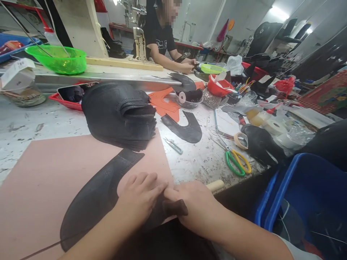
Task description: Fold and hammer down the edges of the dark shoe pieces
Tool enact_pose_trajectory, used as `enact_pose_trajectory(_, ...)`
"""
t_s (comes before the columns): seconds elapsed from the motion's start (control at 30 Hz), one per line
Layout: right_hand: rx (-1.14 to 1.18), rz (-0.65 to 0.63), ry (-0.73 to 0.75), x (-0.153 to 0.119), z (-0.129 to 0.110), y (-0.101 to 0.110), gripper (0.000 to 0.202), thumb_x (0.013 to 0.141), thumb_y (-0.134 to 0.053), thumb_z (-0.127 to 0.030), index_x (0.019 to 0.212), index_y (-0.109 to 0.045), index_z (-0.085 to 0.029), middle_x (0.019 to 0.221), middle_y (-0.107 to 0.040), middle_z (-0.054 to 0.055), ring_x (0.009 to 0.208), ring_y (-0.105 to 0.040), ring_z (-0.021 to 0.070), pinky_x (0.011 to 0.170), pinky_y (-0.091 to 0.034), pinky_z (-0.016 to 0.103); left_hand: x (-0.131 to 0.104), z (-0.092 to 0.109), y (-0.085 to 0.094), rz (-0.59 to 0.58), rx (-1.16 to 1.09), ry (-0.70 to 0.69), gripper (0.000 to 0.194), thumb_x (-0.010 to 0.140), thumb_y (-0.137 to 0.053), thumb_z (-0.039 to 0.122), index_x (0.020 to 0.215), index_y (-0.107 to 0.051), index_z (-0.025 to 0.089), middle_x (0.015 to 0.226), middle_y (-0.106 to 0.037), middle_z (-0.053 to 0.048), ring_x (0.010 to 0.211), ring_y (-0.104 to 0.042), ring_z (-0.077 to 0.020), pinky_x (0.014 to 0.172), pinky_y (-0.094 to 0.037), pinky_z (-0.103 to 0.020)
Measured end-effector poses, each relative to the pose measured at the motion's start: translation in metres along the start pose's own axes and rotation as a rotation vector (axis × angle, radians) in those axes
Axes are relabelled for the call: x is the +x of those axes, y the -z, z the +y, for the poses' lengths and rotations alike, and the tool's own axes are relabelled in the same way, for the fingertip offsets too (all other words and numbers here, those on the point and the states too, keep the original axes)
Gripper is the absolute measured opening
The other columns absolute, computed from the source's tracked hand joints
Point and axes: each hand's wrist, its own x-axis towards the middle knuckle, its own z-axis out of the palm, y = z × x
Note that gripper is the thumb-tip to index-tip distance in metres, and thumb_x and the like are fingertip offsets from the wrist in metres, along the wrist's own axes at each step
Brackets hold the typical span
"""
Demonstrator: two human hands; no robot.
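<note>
Head view shows a black, U-shaped, leather-like piece (89, 206) on a smooth pink board (54, 162), its broad curve left of the left hand (138, 195), its other end beneath both hands and curling up against the right hand (193, 200). Left fingers lie loosely bent, right ones curled in; what either grips is hidden. Beyond them, a thick stack of similar pieces (116, 112) shows layered, uneven edges.

black U-shaped piece (89, 202) | mostly flat, right end curled up | on pink sheet (54, 159)
</note>
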Motion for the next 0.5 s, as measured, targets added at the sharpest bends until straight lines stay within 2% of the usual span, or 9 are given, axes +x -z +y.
enact_pose_trajectory(0.13, 0.078, -0.054, -0.060, 0.002, 0.006, 0.003, 0.006, 0.079, -0.056, -0.018, 0.076, -0.061, -0.021, 0.068, -0.066, -0.002, 0.059, -0.058, 0.0116, 0.048, -0.023, 0.025, 0.000, -0.003, -0.002, 0.002, -0.156, 0.080, 0.029, 0.083, -0.042, 0.011, 0.106, -0.056, 0.021, 0.099, -0.058, -0.006, 0.089, -0.051, -0.0215, 0.075, -0.041, -0.034)
enact_pose_trajectory(0.3, 0.030, 0.021, -0.237, 0.007, 0.018, 0.009, 0.015, 0.081, -0.050, -0.015, 0.079, -0.063, -0.023, 0.070, -0.066, -0.002, 0.063, -0.059, 0.0132, 0.049, -0.022, 0.025, 0.000, -0.005, -0.004, 0.000, -0.256, 0.074, 0.023, 0.090, -0.037, 0.016, 0.095, -0.059, 0.021, 0.092, -0.059, -0.005, 0.087, -0.052, -0.0204, 0.076, -0.041, -0.034)
enact_pose_trajectory(0.5, -0.023, -0.002, -0.248, 0.015, 0.021, 0.008, 0.013, 0.079, -0.051, -0.016, 0.077, -0.063, -0.022, 0.065, -0.064, -0.001, 0.055, -0.054, 0.0136, 0.047, -0.020, 0.026, 0.001, -0.005, -0.005, 0.022, -0.278, 0.079, 0.024, 0.090, -0.039, 0.016, 0.097, -0.061, 0.022, 0.091, -0.059, -0.004, 0.086, -0.053, -0.0202, 0.077, -0.041, -0.035)
